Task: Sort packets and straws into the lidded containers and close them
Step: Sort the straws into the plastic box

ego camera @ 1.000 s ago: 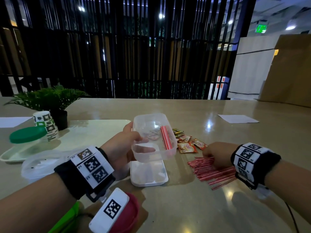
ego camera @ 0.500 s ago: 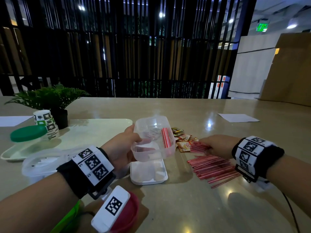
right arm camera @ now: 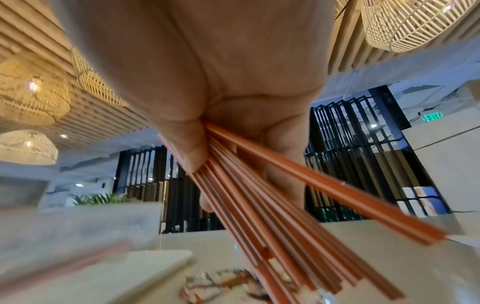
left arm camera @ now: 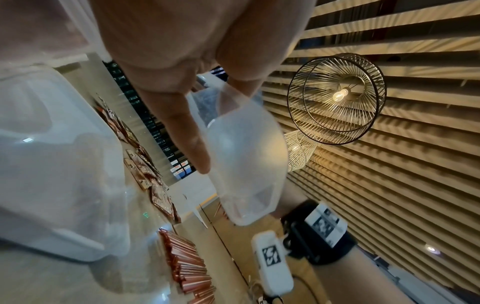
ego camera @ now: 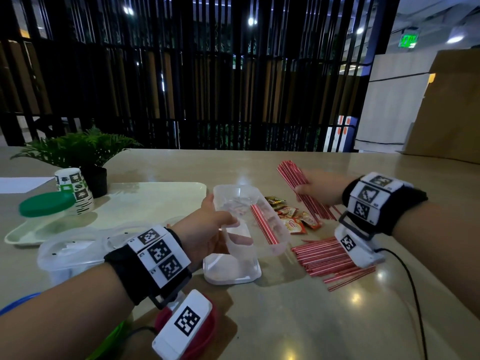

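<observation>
A green exit sign [ego camera: 409, 40] glowed high on the far wall, its white letters too blurred in the head view to read for certain; in the right wrist view the same sign [right arm camera: 432, 116] read "EXIT", mirrored; a red and white packet [ego camera: 294, 226] on the worktop bore printed lettering that stayed too small to make out; the square black-and-white marker codes [ego camera: 159, 253] on the wristbands carried no words.
</observation>
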Motion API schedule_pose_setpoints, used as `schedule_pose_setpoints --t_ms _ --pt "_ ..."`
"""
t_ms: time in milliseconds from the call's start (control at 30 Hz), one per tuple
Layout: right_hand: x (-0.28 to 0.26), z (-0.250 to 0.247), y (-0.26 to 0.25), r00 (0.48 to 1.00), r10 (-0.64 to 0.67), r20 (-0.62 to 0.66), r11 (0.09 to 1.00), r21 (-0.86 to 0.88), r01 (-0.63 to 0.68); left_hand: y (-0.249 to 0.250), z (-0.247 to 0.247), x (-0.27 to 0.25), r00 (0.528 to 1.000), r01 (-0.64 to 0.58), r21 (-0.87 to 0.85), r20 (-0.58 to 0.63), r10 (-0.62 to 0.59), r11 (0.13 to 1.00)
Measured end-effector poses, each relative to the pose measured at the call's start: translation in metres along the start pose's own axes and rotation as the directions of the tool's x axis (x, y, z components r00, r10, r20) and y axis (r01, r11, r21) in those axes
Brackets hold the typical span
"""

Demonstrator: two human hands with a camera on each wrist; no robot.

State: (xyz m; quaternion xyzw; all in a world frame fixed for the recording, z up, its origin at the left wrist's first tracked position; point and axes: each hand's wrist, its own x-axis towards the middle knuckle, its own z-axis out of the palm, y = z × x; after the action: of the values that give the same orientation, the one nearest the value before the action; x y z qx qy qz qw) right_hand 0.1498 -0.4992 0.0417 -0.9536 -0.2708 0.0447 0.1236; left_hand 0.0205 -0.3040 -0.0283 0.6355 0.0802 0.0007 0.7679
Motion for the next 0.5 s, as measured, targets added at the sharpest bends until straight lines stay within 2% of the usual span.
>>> schedule_pose_setpoints --t_ms 100,233,300,400,500 --pt "-0.002 -0.024 -0.031 0.996 -0.061 -0.067 0.986 0.151 0.07 -0.001 0.005 0.002 0.999 -0.021 0.024 0.044 0.02 0.999" --pt "-0.01 -0.043 -0.071 0.988 -0.11 -0.112 0.895 0.421 0.148 -0.002 0.015 0.008 0.997 -0.075 0.026 0.03 0.075 0.997" --pt "-0.009 -0.037 -0.081 0.992 -0.118 -0.052 0.874 0.469 0.128 -0.004 0.019 0.012 0.994 -0.107 0.023 0.021 0.107 0.994" --pt "-0.004 -0.014 -0.087 0.991 -0.079 0.107 0.889 0.457 0.021 -0.005 0.021 0.015 0.99 -0.137 0.006 0.028 0.137 0.991" --pt "0.005 0.004 -0.085 0.985 -0.025 0.172 0.899 0.435 -0.053 -0.006 0.022 0.014 0.984 -0.175 0.006 0.034 0.174 0.985"
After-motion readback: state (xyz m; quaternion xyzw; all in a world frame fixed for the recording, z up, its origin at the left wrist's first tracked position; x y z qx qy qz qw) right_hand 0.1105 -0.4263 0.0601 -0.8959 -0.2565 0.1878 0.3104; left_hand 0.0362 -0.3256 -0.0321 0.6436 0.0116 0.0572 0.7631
